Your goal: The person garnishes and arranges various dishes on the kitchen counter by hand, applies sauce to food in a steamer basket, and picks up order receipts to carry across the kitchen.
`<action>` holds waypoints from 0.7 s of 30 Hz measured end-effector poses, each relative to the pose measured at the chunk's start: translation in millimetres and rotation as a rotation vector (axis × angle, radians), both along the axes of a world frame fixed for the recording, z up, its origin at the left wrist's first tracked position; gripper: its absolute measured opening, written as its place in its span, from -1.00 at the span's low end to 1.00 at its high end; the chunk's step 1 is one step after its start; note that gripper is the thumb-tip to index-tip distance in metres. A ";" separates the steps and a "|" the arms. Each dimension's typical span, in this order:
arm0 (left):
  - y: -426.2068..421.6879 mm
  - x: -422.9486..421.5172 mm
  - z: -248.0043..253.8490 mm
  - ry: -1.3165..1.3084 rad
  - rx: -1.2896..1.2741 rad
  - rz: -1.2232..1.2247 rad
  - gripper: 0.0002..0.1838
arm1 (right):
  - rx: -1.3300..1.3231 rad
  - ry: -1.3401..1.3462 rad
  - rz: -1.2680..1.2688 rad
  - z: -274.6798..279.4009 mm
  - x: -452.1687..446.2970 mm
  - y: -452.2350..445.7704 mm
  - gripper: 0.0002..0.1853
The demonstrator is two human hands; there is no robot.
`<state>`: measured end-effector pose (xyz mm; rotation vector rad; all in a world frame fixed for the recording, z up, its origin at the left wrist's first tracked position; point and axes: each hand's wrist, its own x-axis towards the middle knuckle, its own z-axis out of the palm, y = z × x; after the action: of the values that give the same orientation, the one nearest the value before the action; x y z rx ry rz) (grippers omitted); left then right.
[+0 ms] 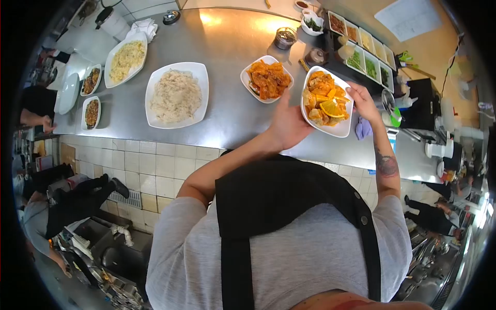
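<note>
A white plate [343,129] of orange-sauced pieces topped with orange slices [333,107] is held over the counter's front part. My right hand [364,103] is closed on its right rim, with the thumb over the edge. At the lower left side of this plate is my left hand [290,123], palm turned up and thumb raised; its fingertips are hidden beneath the plate. Just beyond the left thumb stands a white bowl [249,94] of reddish-orange food [267,79]. Behind the plate are a dark-lidded jar [315,57] and a glass container [285,39].
On the steel counter [222,46] sit a plate of rice [175,96], a plate of yellowish rice [126,59] and two small dishes. Trays of toppings [364,62] line the back right. A co-worker's hand [47,124] is at the left end; other people are below left and right.
</note>
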<state>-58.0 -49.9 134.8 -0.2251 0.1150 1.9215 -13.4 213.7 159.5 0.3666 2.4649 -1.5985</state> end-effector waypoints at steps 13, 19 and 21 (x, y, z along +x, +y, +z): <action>-64.0 -33.1 -12.9 0.790 -0.486 -0.189 -0.16 | -0.159 0.259 -0.025 -61.7 -223.8 -47.9 -0.69; -171.7 -13.7 -69.6 0.489 -1.030 0.235 -0.34 | -0.099 0.313 -0.265 -146.4 -323.6 -90.4 -0.71; -207.4 -4.3 -84.0 0.397 -1.101 0.379 -0.38 | -0.018 0.253 -0.295 -162.3 -345.5 -103.2 -0.72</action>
<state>-62.3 -257.3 50.8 -0.6148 1.4921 2.0625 -358.9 110.5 -2.8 0.5817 2.6816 -1.8843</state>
